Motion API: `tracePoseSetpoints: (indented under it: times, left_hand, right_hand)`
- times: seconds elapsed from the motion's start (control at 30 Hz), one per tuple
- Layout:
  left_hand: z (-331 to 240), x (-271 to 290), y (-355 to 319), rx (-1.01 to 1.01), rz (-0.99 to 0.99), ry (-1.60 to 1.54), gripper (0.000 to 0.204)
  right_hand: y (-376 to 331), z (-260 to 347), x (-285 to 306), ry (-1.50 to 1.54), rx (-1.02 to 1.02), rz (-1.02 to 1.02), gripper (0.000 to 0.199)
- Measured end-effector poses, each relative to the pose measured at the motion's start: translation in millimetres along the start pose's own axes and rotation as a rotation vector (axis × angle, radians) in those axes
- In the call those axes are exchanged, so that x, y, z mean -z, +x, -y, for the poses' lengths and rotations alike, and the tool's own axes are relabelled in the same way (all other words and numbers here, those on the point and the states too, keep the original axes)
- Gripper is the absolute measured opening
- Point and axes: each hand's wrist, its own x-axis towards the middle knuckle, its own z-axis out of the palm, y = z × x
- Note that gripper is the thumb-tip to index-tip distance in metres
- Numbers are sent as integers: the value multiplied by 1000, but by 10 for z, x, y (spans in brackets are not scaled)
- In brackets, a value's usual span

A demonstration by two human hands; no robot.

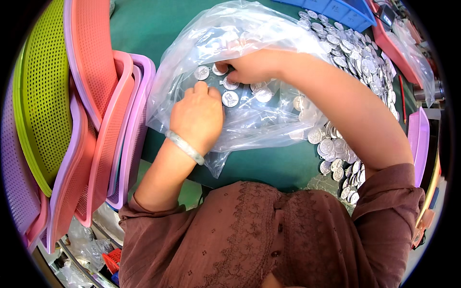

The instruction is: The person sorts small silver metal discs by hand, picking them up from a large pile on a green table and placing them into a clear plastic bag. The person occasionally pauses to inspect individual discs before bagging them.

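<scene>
A large clear plastic bag (pixel 240 33) lies crumpled on the green table (pixel 153 24). Several round silver metal discs (pixel 229 98) lie on the bag's flattened part. My left hand (pixel 197 117), with a pale bangle on its wrist, rests knuckles-up on the bag, fingers curled beside a disc (pixel 201 73). My right hand (pixel 252 67) reaches in from the right, its fingertips pinching a disc (pixel 220 69) at the bag's middle. Both forearms come out of brown sleeves.
A long heap of the same silver discs (pixel 357 62) runs down the right side of the table. Stacked pink, purple and yellow-green mesh trays (pixel 96 105) stand on the left. A blue bin (pixel 341 9) and a red tray (pixel 394 48) sit at the far right.
</scene>
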Motion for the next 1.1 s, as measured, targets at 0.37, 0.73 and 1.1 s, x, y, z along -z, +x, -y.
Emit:
tracePoseSetpoints:
  times: [0.37, 0.73, 1.1]
  left_hand:
    - [-21, 2, -32, -40, -82, -8, 28]
    - [-1, 9, -36, -84, -155, -55, 30]
    - [2, -17, -47, -65, -178, -89, 29]
  right_hand:
    - [-8, -133, 39, 12, -280, -113, 25]
    - [4, -69, 68, -82, -302, -96, 30]
    - [71, -139, -32, -96, -50, -260, 25]
